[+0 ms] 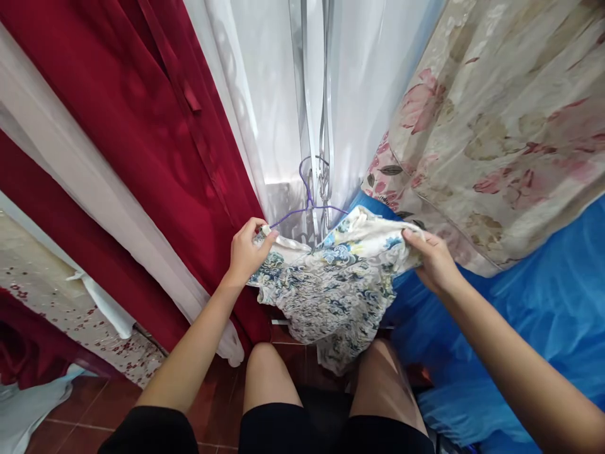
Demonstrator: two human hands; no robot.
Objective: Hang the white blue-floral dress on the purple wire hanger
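A white garment with a blue floral print [331, 284] hangs on a purple wire hanger [309, 202], in front of my knees. My left hand [248, 252] is closed, pinching the garment's left shoulder by the end of the hanger. My right hand [432, 258] is closed on the garment's right shoulder. The hanger's hook rises in front of a metal window grille [321, 126]; I cannot tell whether it rests on it.
A dark red curtain [142, 126] and a white sheer curtain [85, 176] hang on the left. A beige floral cloth [510, 126] hangs at the upper right, with blue plastic sheeting [543, 302] below it. The floor is red-brown tile [94, 403].
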